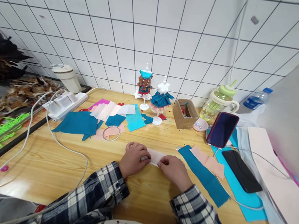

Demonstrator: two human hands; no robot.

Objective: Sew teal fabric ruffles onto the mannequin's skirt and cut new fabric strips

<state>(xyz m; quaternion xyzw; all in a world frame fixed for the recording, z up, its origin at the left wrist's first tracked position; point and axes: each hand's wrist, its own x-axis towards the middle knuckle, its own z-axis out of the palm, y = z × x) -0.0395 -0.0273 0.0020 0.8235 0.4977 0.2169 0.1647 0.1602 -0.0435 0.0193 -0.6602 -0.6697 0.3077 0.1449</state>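
Between my two hands, low over the wooden table point(137, 195), a small pale pink strip of fabric point(155, 156) is stretched out. My left hand point(135, 159) has its fingers closed on the strip's left end, and my right hand point(174, 170) pinches the right end between thumb and fingertips. Beyond them stand two miniature dress forms: one wears a ruffled teal skirt point(161, 101), the other a brown and turquoise outfit point(145, 83). A white hoop point(111, 133) lies over peach scraps to the left of my hands. Right of my right hand is a long teal fabric strip point(204, 176) with a peach piece point(209, 161) across it.
Teal fabric point(77, 123) and other scraps lie at left, beside a power strip point(65, 104) with trailing cables. At back right stand a cardboard box point(184, 114), a small pink dish point(200, 124), a drink bottle point(220, 101) and a propped phone point(222, 129). A black phone point(241, 171) lies on turquoise fabric.
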